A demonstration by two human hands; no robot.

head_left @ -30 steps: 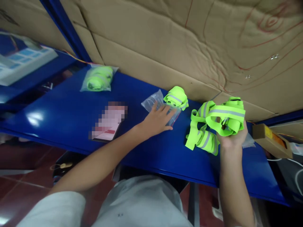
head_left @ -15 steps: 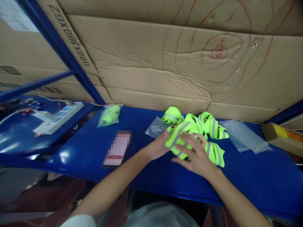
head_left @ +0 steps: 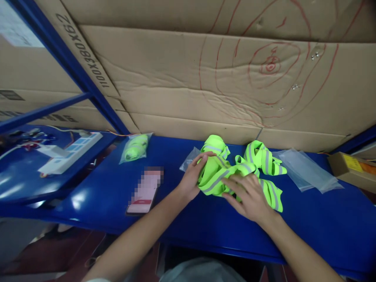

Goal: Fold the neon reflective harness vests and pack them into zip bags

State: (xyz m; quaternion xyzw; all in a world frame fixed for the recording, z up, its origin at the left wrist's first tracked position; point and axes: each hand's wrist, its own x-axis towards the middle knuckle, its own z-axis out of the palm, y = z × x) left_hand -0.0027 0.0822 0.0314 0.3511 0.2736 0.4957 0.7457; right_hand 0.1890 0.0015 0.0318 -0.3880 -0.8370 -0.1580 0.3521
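Note:
A neon-yellow strap harness with grey reflective bands (head_left: 258, 164) lies bunched on the blue shelf (head_left: 205, 223). My left hand (head_left: 192, 176) curls its fingers round the left end of the bundle. My right hand (head_left: 248, 196) presses down on the strap's middle with fingers spread. A second rolled neon strap (head_left: 216, 145) sits just behind the bundle, on a small clear bag (head_left: 189, 158).
A phone (head_left: 143, 192) lies left of my hands. A bagged neon strap (head_left: 135, 147) rests farther left by the cardboard wall (head_left: 188, 78). Empty clear bags (head_left: 308, 170) lie to the right, beside a cardboard box (head_left: 349, 170). A power strip (head_left: 70, 152) sits on the left shelf.
One second ago my right hand held the strap bundle up at the right and my left hand lay on the clear bag. Both hands have since come onto the bundle on the shelf.

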